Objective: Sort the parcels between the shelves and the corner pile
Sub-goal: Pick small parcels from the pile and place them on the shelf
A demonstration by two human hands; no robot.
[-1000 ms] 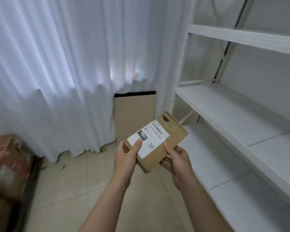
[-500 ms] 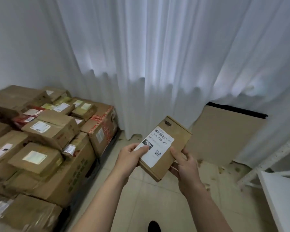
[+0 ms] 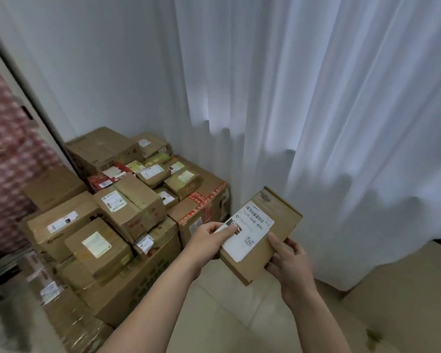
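- Flat cardboard parcel (image 3: 261, 236): gripped by left hand (image 3: 206, 238) and right hand (image 3: 288, 262), held in air right of the corner pile (image 3: 148, 273).
- Could slide off the pile's tilted top boxes (image 3: 131, 202) if tossed.

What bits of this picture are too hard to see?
Head view:
- label on the flat parcel: small print too tiny; left hand thumb covers a corner.
- its underside: faces away, behind the right hand.
- corner pile, lower left: blurred, cut off by the edge.

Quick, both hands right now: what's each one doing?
Left hand: grips the flat parcel at its left edge.
Right hand: grips the same parcel's right edge.
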